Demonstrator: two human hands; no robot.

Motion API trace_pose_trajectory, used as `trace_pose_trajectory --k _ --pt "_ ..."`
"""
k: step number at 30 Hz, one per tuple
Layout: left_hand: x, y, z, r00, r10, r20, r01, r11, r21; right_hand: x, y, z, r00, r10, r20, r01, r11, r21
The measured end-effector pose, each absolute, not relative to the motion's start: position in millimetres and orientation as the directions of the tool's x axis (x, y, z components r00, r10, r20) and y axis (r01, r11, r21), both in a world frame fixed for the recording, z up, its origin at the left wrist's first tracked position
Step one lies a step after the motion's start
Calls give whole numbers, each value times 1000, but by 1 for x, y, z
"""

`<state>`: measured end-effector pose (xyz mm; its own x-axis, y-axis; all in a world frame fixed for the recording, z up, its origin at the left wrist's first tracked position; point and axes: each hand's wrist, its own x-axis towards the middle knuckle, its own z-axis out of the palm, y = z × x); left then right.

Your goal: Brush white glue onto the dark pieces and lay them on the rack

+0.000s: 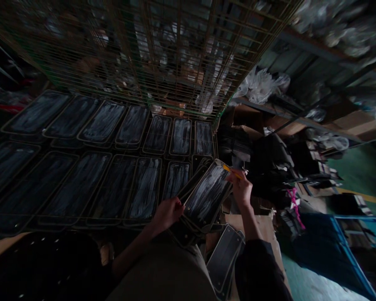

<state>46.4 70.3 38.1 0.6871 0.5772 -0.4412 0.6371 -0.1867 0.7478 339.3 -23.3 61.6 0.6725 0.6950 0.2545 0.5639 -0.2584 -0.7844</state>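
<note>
My left hand is closed on the left edge of a dark rectangular panel with rounded corners. Whitish streaks cover the panel's upper face, and it lies tilted on similar dark panels beneath. In my right hand is a slim yellow-handled brush, its tip over the panel's upper right corner; the bristles are too dark to make out. To the left lie rows of similar streaked panels. Below the right forearm, a stack of plain dark panels rests near my legs.
A wire mesh cage wall rises behind the rows. At right stand shelves with clear plastic bags, bundles of dark pieces, a pink tie and a blue bin. Cardboard lies beside my right arm.
</note>
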Motion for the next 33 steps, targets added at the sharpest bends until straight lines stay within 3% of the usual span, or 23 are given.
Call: trace_pose_trajectory --k 6,14,17,20,25,29,33 --pt "47 64 31 652 635 -413 652 -194 733 347 -49 59 692 669 272 628 -372 -683" --pt "47 62 30 667 621 -412 615 -147 774 298 -90 72 596 773 219 728 -404 -554" --pt "48 64 30 671 620 -406 623 -177 762 266 -109 76 570 801 182 730 -393 -559" --pt "49 65 32 652 622 -433 655 -175 735 244 -123 85 577 809 116 661 -379 -648" --pt "49 65 35 642 593 -486 659 -103 745 266 -107 102 725 666 175 548 -403 -733" --pt "49 62 31 651 559 -513 639 -40 768 311 -75 94 755 586 296 605 -446 -660" --pt "47 58 26 665 552 -503 579 43 814 328 -64 76 741 607 286 633 -492 -597"
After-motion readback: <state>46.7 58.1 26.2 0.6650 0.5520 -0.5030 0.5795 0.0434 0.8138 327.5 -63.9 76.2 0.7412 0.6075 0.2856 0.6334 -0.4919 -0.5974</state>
